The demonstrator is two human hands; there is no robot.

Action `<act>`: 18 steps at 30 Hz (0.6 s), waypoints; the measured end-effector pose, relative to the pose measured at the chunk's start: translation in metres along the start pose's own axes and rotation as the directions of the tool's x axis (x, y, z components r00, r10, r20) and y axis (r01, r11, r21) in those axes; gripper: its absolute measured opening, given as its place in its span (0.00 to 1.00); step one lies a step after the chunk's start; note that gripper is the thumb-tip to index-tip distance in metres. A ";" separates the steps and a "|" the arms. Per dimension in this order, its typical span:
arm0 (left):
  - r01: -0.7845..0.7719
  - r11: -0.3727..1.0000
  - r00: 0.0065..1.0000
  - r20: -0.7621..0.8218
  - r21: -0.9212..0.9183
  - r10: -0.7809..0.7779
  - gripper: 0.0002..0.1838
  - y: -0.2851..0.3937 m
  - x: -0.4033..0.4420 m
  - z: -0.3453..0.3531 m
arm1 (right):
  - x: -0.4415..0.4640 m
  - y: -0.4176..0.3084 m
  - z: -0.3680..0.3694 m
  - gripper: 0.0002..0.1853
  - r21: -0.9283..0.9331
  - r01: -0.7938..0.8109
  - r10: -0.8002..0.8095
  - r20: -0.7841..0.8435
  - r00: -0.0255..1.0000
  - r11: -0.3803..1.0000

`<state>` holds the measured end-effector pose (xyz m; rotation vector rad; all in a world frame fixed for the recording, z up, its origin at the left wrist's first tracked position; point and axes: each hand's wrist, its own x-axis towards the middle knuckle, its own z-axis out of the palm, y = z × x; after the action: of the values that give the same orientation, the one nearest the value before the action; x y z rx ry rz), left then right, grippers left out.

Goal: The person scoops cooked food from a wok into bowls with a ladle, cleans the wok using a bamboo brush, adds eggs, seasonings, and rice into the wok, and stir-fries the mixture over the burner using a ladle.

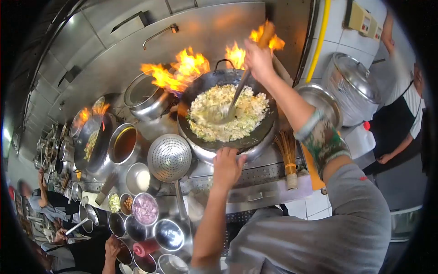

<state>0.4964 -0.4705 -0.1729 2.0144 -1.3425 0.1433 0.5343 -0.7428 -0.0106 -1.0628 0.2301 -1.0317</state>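
A large dark wok [194,132] sits on the burner, holding fried rice [246,116] with green bits. Flames [185,68] rise behind it. My right hand [259,59] is wrapped round the wooden handle of a metal ladle [239,93], whose bowl is in the rice, partly blurred. At the wok's near edge is my left hand [227,168], its fingers on the rim; whether a cloth lies under them cannot be made out. A perforated strainer [169,157] rests left of my left hand. A bamboo brush [288,157] lies to the right of the wok.
At left are a pot of brown liquid [124,144], a second wok [102,141] with food and flames, and a bowl of chopped onion [145,209] among several bowls. Co-workers [86,251] stand at lower left. Another person [397,118] is at right, beside a lidded pot [351,86].
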 end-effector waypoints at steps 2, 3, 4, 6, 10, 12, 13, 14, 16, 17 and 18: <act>0.020 1.000 1.000 -0.012 0.014 -0.020 0.12 0.019 -0.015 -0.013 | 0.023 -0.034 0.002 0.14 -0.050 -0.111 0.109 -0.039 0.993 0.993; 0.040 0.999 0.999 -0.012 0.037 -0.039 0.10 0.027 -0.014 -0.025 | 0.027 -0.058 0.002 0.14 -0.042 -0.150 0.149 -0.029 0.988 0.988; 0.029 0.999 1.000 -0.001 0.035 -0.029 0.10 0.043 -0.008 -0.041 | 0.025 -0.078 0.000 0.14 -0.037 -0.201 0.200 -0.033 0.979 0.979; 0.043 0.999 0.993 -0.112 0.000 -0.042 0.09 0.082 -0.011 -0.069 | 0.019 -0.084 -0.001 0.09 -0.093 -0.314 0.311 -0.048 0.949 0.945; 0.019 0.996 0.993 -0.117 0.089 -0.009 0.09 0.032 -0.020 -0.012 | -0.015 -0.055 0.020 0.09 -0.308 0.001 -0.038 -0.112 0.993 0.951; 0.056 0.990 0.997 -0.067 0.127 -0.048 0.08 0.020 -0.063 0.002 | -0.036 -0.055 0.016 0.13 -0.184 0.107 -0.126 -0.095 0.988 0.977; 0.050 0.987 0.999 -0.014 0.155 -0.048 0.07 0.020 -0.088 0.005 | -0.044 -0.071 0.015 0.14 -0.101 0.115 -0.125 -0.099 0.987 0.988; 0.038 0.998 0.999 0.018 0.043 -0.039 0.07 0.034 -0.108 -0.011 | -0.049 -0.084 0.009 0.15 -0.016 0.116 -0.117 -0.107 0.987 0.993; -0.059 0.996 0.996 -0.061 0.072 0.064 0.08 0.067 -0.104 -0.048 | -0.043 -0.097 0.001 0.18 -0.021 0.117 -0.118 -0.052 0.992 0.993; -0.029 0.999 0.994 -0.102 0.032 0.033 0.08 0.077 -0.092 -0.064 | -0.046 -0.099 0.009 0.19 -0.057 0.089 -0.092 -0.058 0.994 0.994; -0.019 1.000 0.990 -0.141 0.004 0.019 0.08 0.079 -0.055 -0.081 | -0.051 -0.099 0.018 0.20 -0.081 0.076 -0.082 -0.071 0.994 0.994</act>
<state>0.4271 -0.3961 -0.0989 1.9554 -1.2730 0.2910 0.4602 -0.7008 0.0627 -1.1126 0.2932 -1.1424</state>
